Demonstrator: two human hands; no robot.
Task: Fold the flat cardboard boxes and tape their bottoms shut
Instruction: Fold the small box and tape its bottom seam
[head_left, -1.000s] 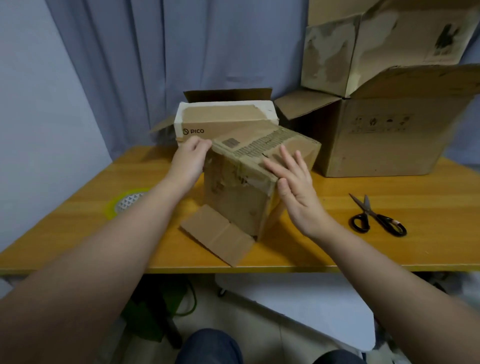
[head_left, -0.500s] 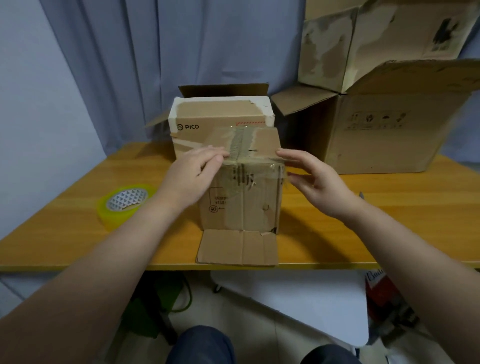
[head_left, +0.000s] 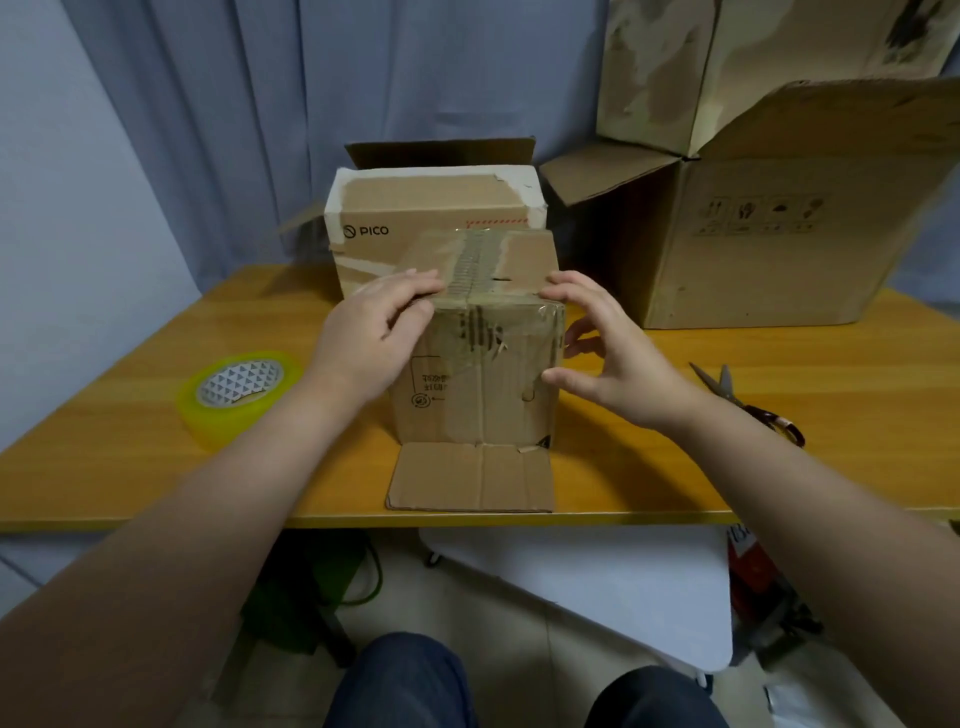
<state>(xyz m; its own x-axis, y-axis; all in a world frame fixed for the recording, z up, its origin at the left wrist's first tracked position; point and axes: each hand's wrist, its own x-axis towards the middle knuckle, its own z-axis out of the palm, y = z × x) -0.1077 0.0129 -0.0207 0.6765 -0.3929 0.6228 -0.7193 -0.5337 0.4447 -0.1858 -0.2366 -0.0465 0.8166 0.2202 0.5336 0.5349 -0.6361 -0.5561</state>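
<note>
Cardboard box (head_left: 478, 384) is now turned square to the person, its taped bottom up. The left hand (head_left: 374, 332) and right hand (head_left: 608, 358), apart, grip its top corners; this bottom looks sealed.

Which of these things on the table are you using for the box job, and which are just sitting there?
For the job: small box, held by the left hand and right hand; tape roll; probably the scissors.

Just sitting there: PICO box; big box.

Brown cardboard box (head_left: 483, 364), yellow tape roll (head_left: 240, 397) (white-grey triangle-patterned core), orange table (head_left: 727, 478)
</note>
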